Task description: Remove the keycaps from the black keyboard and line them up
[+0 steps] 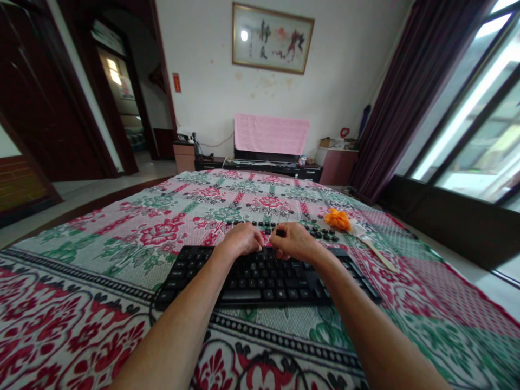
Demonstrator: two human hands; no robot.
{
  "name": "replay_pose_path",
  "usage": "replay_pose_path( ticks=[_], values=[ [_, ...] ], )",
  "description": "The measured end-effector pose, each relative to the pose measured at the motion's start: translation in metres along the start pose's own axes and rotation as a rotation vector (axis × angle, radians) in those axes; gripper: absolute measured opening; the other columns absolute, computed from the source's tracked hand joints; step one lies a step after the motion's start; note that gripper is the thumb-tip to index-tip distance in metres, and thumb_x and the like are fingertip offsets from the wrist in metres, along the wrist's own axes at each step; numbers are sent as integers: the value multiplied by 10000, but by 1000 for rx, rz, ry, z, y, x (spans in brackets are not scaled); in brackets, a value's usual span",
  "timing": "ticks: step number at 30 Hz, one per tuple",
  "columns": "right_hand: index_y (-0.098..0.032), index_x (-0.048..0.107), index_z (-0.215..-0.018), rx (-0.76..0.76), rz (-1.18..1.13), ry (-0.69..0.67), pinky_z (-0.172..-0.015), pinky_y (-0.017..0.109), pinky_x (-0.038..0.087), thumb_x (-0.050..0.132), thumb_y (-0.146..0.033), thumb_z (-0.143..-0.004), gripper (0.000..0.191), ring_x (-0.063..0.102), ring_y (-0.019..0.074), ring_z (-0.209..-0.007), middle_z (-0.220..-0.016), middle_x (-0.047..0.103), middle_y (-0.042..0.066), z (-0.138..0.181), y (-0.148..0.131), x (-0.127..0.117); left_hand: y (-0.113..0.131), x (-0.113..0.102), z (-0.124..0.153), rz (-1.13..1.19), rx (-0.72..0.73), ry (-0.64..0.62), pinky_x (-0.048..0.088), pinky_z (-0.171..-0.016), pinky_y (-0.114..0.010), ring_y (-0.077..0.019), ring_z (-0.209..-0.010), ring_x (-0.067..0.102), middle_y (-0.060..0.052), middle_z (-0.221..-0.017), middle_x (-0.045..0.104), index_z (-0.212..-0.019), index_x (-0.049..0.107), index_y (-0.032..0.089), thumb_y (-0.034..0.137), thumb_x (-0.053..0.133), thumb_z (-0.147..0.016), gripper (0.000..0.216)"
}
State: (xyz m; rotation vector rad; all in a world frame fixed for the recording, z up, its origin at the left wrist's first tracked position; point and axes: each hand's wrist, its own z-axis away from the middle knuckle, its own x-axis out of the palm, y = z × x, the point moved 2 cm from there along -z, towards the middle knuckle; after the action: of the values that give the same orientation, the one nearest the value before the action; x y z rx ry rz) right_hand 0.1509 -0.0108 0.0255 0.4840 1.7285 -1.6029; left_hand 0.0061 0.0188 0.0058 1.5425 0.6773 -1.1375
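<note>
A black keyboard (244,281) lies on the patterned cloth in front of me, partly covered by my forearms. Over its top rows my left hand (244,240) is closed, fingertips pinched near the keys; whatever they grip is hidden. Just right of it, my right hand (296,240) pinches a small black piece (280,233), possibly a keycap, between thumb and forefinger. Behind the hands, several loose black keycaps (260,223) lie in a row on the cloth. More loose keycaps (325,234) lie to the right, beyond the keyboard's far edge.
An orange cloth (338,219) sits crumpled to the right, near a brush with a pale wooden handle (382,254). The flowered cloth (162,233) spreads over the whole surface. A dark cable (152,309) trails at the keyboard's left. Farther back stands a low cabinet (252,165).
</note>
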Motion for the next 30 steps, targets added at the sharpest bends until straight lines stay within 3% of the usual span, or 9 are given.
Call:
replay_pose_path(
  ticks=[3,9,22,30],
  values=[
    [-126,543,-641,72,-25,-21,-390,176,423,466,-208,-666,115,550,116,-390,-437,583,27,1,1,-5,0,0,-1,1,0,-14,397,-564,-177,-110,-649,591,44,-690,681,-734,705,291,248,608,-577,189],
    [-142,514,-616,87,-124,101,-409,182,442,464,-186,-656,78,567,121,-418,-452,587,24,4,1,-15,-1,0,0,25,4,-22,402,-579,-192,-120,-632,589,32,-657,673,-734,707,264,235,604,-581,187],
    [-141,557,-638,59,-127,113,-363,157,391,470,-213,-665,117,549,112,-387,-420,562,2,-6,11,4,-4,2,-1,17,33,-35,386,-583,-181,-120,-698,599,32,-704,683,-756,704,248,242,580,-604,196],
    [-128,616,-687,-97,80,184,-391,156,325,456,-256,-708,206,535,100,-435,-454,575,14,-2,3,3,1,-1,3,9,24,-17,369,-556,-179,-117,-662,587,28,-671,672,-746,706,242,236,562,-598,207]
  ],
)
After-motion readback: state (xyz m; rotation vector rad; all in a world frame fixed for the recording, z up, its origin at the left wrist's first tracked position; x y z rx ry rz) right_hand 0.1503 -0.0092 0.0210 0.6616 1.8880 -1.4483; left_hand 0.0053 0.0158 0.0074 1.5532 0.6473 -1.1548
